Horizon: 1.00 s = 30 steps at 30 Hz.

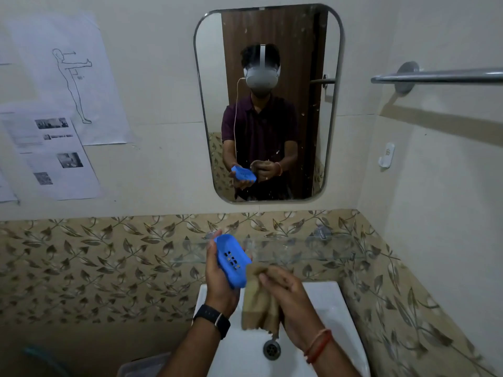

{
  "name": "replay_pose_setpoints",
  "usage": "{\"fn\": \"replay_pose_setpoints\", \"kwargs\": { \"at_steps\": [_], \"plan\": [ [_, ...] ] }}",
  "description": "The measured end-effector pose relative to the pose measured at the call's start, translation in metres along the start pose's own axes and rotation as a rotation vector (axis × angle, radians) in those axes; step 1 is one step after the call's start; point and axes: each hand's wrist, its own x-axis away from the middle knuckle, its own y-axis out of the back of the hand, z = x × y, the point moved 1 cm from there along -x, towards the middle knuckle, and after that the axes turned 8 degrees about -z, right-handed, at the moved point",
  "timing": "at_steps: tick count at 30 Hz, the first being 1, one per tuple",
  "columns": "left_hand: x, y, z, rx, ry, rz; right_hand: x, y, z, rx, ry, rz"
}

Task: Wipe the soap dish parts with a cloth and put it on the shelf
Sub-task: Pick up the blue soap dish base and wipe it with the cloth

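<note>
Soap dish (231,259): blue, a perforated tray part. No second part is in sight.

Far left: printed sheets (54,148) taped to the wall, no bearing on the job.

Left grip (217,278) cradles the dish from beneath, fingers curled round its long edges. The hollow side is tilted up and toward the right. It is held in the air above the back of the white basin (326,308). Black watch (211,319) on that wrist.

Just right of the dish: brown cloth (258,303), bunched and hanging over the basin. Its upper fold sits at the dish's lower rim, but it is blurred, so I cannot tell if they touch.

Right grip (285,289) is closed round the cloth, fingers wrapped over the wad.

Behind both, a glass shelf (313,251) runs along the leaf-patterned tile. Mirror (268,102) above, towel rail (435,76) far right.

Judgement: the wiping step is in hand, not the placing. The next move calls for pressing the wad into the hollow and across the drain holes. The left grip would turn the dish to offer each face, and it should hold firm, since smooth plastic may slip. The shelf comes after.
</note>
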Motion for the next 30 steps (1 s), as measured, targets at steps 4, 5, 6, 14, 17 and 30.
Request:
{"fn": "replay_pose_setpoints", "kwargs": {
  "at_steps": [4,5,6,14,17,30],
  "plan": [
    [0.001,-0.001,-0.007,-0.081,-0.088,-0.019,-0.007,0.014,-0.015,-0.353,-0.025,-0.425],
    [0.002,-0.001,-0.007,-0.103,-0.078,-0.049,-0.012,0.019,-0.017,-0.362,0.006,-0.535],
    [0.003,0.001,-0.007,-0.123,-0.065,-0.094,-0.016,0.022,-0.018,-0.352,0.047,-0.632],
    [0.03,-0.01,0.02,-0.201,0.202,-0.113,-0.035,-0.011,-0.006,0.431,0.561,-0.627],
    [0.03,-0.02,0.021,-0.087,0.318,-0.076,-0.032,-0.027,-0.02,0.814,0.657,-0.424],
    [0.017,-0.017,0.006,-0.076,0.321,-0.066,-0.048,-0.021,0.008,1.064,0.742,-0.21]
  ]
}}
